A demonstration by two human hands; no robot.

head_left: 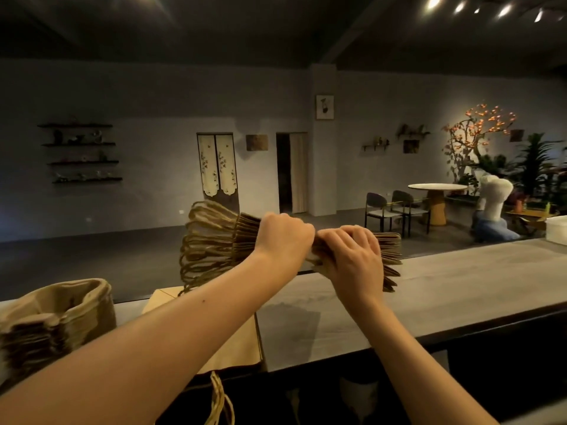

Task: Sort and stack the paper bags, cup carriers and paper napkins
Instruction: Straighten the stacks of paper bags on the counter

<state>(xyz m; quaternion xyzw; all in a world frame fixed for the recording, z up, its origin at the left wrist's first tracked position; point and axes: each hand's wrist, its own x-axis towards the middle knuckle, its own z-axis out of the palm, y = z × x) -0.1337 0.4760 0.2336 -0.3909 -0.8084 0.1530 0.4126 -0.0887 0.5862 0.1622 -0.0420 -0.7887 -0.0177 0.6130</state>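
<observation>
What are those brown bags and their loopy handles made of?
The bags look like matte brown kraft paper: thin, flat folded edges fan out. The handles seem twisted paper cord, maybe string; a ropey twist shows.

A long grey counter [460, 286] runs across the foreground, with a white tub [557, 230] near its far right end. Beyond it, a round table [437, 187] stands with 2 dark chairs [382, 210] beside it, near a lit tree [481, 124] and green plants [534, 161]. 4 wall shelves [81, 153] hang at left; a patterned curtain [217, 164] hangs in a doorway, and a framed picture [325, 107] hangs on the pillar.
</observation>
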